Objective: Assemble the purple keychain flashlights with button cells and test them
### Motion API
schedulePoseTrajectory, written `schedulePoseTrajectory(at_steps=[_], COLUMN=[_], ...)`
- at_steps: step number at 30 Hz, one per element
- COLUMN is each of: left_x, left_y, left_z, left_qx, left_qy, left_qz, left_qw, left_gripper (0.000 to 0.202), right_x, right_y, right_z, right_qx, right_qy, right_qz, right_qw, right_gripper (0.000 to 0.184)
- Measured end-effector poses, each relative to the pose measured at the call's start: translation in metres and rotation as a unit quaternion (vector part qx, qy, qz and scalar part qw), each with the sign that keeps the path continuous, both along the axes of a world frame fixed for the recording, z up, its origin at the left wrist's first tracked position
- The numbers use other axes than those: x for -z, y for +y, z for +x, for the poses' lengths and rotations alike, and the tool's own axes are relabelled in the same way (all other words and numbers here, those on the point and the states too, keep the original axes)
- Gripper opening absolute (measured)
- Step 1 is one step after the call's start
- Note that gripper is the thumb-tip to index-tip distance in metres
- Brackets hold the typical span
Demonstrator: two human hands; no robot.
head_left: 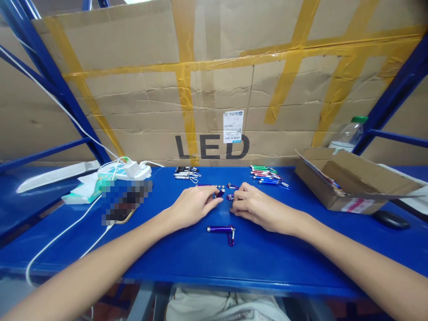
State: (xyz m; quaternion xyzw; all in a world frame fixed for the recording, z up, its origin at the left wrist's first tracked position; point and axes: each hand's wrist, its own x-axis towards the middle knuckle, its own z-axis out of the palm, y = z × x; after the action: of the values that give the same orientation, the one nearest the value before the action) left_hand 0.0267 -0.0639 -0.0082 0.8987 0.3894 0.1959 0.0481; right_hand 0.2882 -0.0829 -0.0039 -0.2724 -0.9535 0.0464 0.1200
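My left hand (194, 206) rests on the blue table (187, 254), fingers pinched on a small purple flashlight body (220, 193). My right hand (256, 206) lies beside it, fingers curled over a small purple part (230, 197) I cannot make out fully. A finished purple keychain flashlight (223, 231) with a carabiner lies just in front of both hands. Behind the hands sit several tiny button batteries (219, 186) and a purple cap (232, 186). Farther back lie a row of silver and black flashlights (185, 174) and a row of green, red and blue ones (267, 175).
An open cardboard box (351, 187) stands at the right, a plastic bottle (347, 133) behind it, a dark mouse-like object (391, 220) beside it. At the left are a white power strip (129, 171), cables and a tissue pack (83, 189). A cardboard wall marked LED closes the back.
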Motion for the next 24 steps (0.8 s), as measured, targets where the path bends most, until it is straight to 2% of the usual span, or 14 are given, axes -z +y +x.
schedulePoseTrajectory(at_steps=[7,12,17,24], left_x=[-0.0006,-0.0002,0.0011,0.0026], left_y=[0.0001,-0.0013,-0.0026,-0.0034], left_z=[-0.0009,-0.0004,0.0002,-0.0006], left_qx=[0.014,0.028,0.061,0.091], left_qy=[0.023,0.027,0.028,0.032], left_qz=[0.007,0.002,0.002,0.011], left_qw=[1.000,0.999,0.998,0.995], left_gripper=[0.028,0.028,0.025,0.025], right_x=[-0.0027,-0.0028,0.0005,0.0006], right_y=[-0.0001,-0.0006,-0.0025,-0.0027], right_z=[0.0008,-0.0001,-0.0016,-0.0028], right_qx=[0.033,0.065,0.054,0.020], right_qy=[0.019,0.090,0.157,0.190], right_qz=[0.014,0.050,0.058,0.089], right_qw=[0.999,0.993,0.984,0.978], right_gripper=[0.016,0.014,0.008,0.010])
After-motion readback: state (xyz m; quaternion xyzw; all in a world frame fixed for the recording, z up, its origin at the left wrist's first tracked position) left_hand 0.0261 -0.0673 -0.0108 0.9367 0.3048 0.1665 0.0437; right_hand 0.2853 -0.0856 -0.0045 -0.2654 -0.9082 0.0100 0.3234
